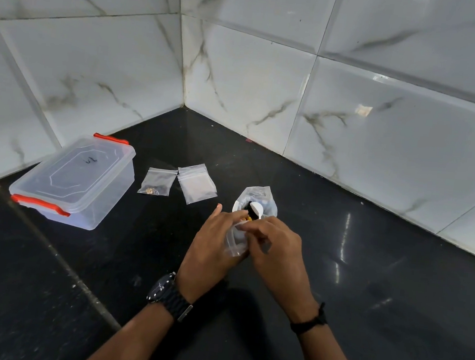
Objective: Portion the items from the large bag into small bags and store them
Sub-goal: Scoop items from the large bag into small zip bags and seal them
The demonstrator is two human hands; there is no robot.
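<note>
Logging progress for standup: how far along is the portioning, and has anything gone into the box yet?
Done: one small clear zip bag with a few items lies on the black counter. In hand: left hand and right hand both grip another small bag beside the open large bag with its white scoop. Left: a flat, seemingly empty bag; the red-latched clear plastic box is closed, seemingly empty.

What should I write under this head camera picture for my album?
Both hands, left and right, hold a small clear bag in front of the large bag, with two small bags and a closed plastic box nearby.
</note>
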